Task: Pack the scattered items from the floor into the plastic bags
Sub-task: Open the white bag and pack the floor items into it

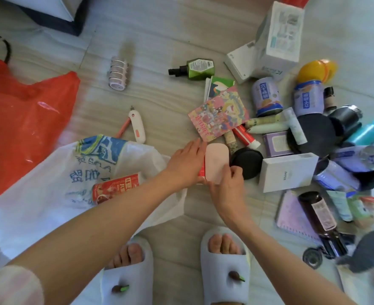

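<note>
Bags lie farthest left of the fingers: a red plastic bag [25,119], slumped flat, then a white plastic bag [49,194] printed in blue, its mouth gaping toward the hands and a red can [115,188] already lying inside. Just above that mouth rests a small white cutter [137,126]. Centre: the left hand [187,164] has its fingers extended along the left edge of a pale pink oval case [216,166], steadying it together with a thin red item [201,172] beneath; whether the thumb curls under cannot be told. The right hand [227,183] pinches the case's near end between thumb and curled fingers. The case looks rigid, smooth and light, so probably slippery; a hold across its narrow sides, as here, should serve. Just right of the fingertips sits a black round lid [247,164], then a white box [288,172], with the remaining scattered bottles and tins beyond.
</note>
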Tool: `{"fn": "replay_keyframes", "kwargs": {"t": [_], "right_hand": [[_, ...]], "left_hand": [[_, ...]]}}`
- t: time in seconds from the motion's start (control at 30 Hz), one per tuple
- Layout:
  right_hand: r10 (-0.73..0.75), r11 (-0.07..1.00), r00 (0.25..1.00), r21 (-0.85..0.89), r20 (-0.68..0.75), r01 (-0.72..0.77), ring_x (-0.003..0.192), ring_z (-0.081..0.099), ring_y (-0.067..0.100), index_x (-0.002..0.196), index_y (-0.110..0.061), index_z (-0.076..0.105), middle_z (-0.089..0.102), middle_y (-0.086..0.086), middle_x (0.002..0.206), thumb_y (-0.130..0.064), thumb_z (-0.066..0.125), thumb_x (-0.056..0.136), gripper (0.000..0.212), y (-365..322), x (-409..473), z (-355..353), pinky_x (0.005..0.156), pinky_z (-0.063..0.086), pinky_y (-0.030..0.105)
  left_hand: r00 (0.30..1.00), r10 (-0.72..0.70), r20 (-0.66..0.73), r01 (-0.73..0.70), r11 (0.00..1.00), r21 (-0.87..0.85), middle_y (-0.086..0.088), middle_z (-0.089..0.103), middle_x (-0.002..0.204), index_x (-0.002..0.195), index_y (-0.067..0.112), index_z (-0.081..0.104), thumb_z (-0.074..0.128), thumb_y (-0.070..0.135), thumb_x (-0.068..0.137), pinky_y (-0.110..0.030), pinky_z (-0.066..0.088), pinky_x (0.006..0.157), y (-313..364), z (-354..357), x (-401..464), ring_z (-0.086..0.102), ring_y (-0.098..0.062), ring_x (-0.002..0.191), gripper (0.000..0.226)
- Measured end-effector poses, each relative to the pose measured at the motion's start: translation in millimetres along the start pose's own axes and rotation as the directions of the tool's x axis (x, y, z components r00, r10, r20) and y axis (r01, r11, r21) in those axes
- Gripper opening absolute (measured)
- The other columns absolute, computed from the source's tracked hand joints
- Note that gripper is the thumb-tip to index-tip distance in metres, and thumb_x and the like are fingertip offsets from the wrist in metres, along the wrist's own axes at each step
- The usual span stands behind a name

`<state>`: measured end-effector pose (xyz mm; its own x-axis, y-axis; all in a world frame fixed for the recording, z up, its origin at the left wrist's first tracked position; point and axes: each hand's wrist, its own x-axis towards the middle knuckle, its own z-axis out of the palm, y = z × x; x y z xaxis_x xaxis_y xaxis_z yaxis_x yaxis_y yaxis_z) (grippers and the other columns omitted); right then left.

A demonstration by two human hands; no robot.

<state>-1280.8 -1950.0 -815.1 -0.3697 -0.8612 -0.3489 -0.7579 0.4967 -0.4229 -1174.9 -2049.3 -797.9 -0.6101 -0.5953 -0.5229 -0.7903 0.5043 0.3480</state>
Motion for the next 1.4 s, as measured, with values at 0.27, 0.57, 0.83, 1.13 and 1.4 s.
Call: {"fn": "replay_keyframes", "kwargs": {"t": [0.27,0.57,0.83,1.13,1.4], "right_hand": [[-0.065,0.997,0.998,0.043,0.018,0.064,0.097,0.051,0.035,0.120,0.002,0.046,0.038,0.021,0.124,-0.017,0.063,0.084,0.044,2.9,0.0,2.7,0.078,0.045,0.035],[-0.042,0.995,0.994,-0.091,0.103,0.052,0.122,0.036,0.037,0.140,-0.007,0.025,0.022,0.020,0.146,-0.031,0.067,0.080,0.077,-3.5,25.8,-4.0,0.096,0.039,0.042],[0.192,0.829,0.974,0.510,0.123,-0.228,0.117,0.048,0.020,0.131,-0.019,0.048,0.049,0.007,0.133,-0.027,0.064,0.083,0.052,-21.1,19.0,-24.5,0.093,0.040,0.029],[-0.461,0.861,0.796,0.413,0.392,0.296,0.116,0.049,0.014,0.125,-0.024,0.055,0.053,-0.001,0.130,-0.038,0.056,0.072,0.055,-140.6,-4.1,-35.9,0.094,0.036,0.022],[-0.581,0.783,0.604,0.170,0.546,0.599,0.125,0.047,0.021,0.123,-0.011,0.058,0.053,0.006,0.134,-0.025,0.058,0.089,0.036,-154.8,7.9,-12.0,0.102,0.030,0.024]], "left_hand": [[1.000,0.014,-0.001,-0.013,0.995,0.096,-0.011,0.031,0.141,0.142,0.012,0.019,0.078,0.044,0.064,-0.037,0.032,0.100,-8.3,8.5,4.9,0.030,-0.028,0.132,0.103],[1.000,-0.018,-0.009,0.020,0.955,0.296,-0.012,0.042,0.124,0.110,0.007,0.052,0.056,0.017,0.085,-0.036,0.035,0.086,-27.3,4.9,-9.0,0.043,-0.030,0.110,0.028],[0.893,-0.274,-0.357,0.087,0.884,-0.460,0.000,0.056,0.109,0.109,0.016,0.060,0.069,0.036,0.078,-0.020,0.027,0.085,-45.6,-34.0,-54.9,0.050,-0.015,0.100,0.038],[0.673,-0.720,-0.167,0.615,0.671,-0.413,-0.011,0.062,0.084,0.095,0.009,0.064,0.066,0.036,0.081,-0.033,0.038,0.067,-137.5,-47.2,-175.0,0.058,-0.031,0.086,0.031],[0.704,-0.662,-0.257,0.609,0.749,-0.260,-0.012,0.067,0.109,0.109,0.016,0.065,0.042,0.029,0.091,-0.040,0.036,0.091,-144.3,-28.3,-176.8,0.049,-0.035,0.109,0.032]]}}
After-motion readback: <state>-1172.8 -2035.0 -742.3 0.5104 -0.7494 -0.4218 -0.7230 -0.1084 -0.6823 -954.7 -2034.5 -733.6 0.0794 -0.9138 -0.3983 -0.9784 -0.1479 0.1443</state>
